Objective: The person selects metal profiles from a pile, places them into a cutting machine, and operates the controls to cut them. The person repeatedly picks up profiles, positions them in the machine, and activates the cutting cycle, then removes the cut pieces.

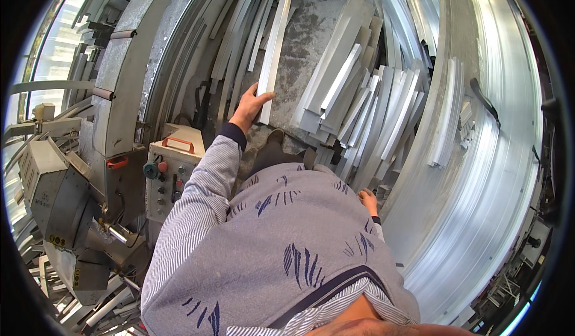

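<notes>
My left hand (249, 108) reaches forward and is closed around the near end of a long, pale aluminium profile (276, 54). The profile points away from me over the concrete floor, its thumb-side face toward the right. My right hand (368, 202) hangs low beside my body, close to the near ends of stacked profiles. Its fingers are slightly bent and a little apart, with nothing visible in them. Ahead on the right lies a pile of cut aluminium profiles (376, 111) of several widths. More long profiles (236, 33) lean together at the left of the held one.
A control box (175, 171) with an orange handle and buttons stands at my left. Beyond it is a metal machine (63, 180) with a long beam (123, 78). A bench of long shiny profiles (479, 216) curves along my right, with a dark strap (485, 101) on it.
</notes>
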`<state>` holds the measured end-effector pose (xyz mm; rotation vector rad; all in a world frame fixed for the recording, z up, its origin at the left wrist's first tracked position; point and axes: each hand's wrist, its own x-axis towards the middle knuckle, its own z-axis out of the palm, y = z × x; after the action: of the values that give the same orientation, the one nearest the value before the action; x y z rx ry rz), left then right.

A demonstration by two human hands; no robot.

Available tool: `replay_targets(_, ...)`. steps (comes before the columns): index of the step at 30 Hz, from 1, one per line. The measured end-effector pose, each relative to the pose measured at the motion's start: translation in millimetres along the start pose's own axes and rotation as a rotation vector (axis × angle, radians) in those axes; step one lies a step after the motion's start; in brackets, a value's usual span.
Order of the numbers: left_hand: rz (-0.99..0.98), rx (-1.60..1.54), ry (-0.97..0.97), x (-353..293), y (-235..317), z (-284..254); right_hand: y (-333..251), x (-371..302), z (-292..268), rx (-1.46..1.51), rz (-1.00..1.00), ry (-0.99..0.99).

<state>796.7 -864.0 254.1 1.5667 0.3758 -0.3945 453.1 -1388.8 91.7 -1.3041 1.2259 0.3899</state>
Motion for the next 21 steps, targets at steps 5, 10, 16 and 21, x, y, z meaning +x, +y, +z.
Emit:
replay_targets(5,0.148,0.072,0.043,-1,-3,-10,-32,-20,19,-0.034,-0.048,0.018)
replay_targets(10,0.212,0.167,0.107,2,-6,-18,-46,-42,22,-0.14,-0.113,0.006)
replay_targets(16,0.318,0.366,0.207,0,-3,-30,-24,-33,9,-0.282,-0.14,0.07)
replay_targets(21,0.377,0.41,0.212,-8,6,-49,-27,-28,12,-0.453,-0.227,0.042)
